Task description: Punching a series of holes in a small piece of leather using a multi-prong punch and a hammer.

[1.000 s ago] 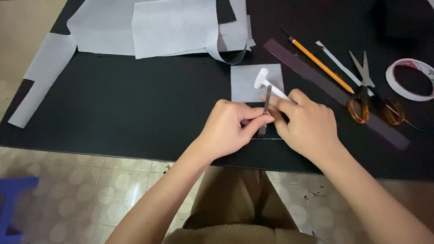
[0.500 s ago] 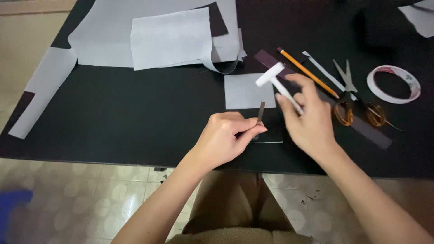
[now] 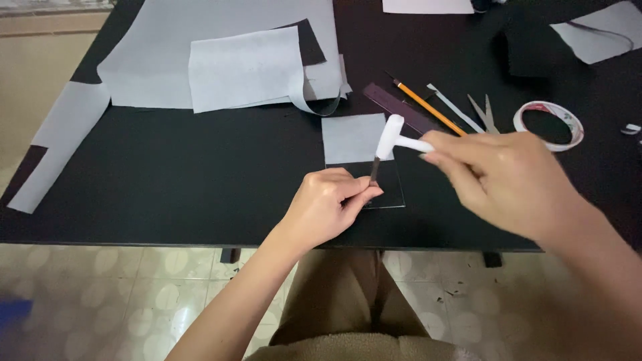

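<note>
My left hand [image 3: 331, 204] pinches a thin dark punch tool [image 3: 374, 171] and holds it upright on a small dark sheet [image 3: 384, 184] near the table's front edge. A pale grey square piece [image 3: 352, 137] lies just beyond the sheet. My right hand [image 3: 511, 180] grips the handle of a small white hammer [image 3: 394, 139]. The hammer head hovers right above the top of the punch.
On the black table [image 3: 180, 174] lie large grey sheets [image 3: 244, 67] at the back left and a grey strip [image 3: 57, 144] at the left edge. A dark ruler [image 3: 394, 107], an orange pencil [image 3: 424, 105], scissors [image 3: 485, 112] and a tape roll [image 3: 548, 126] sit at the right.
My right hand has lifted away from the left and swung the white hammer up over the punch. The left hand now holds the punch upright alone.
</note>
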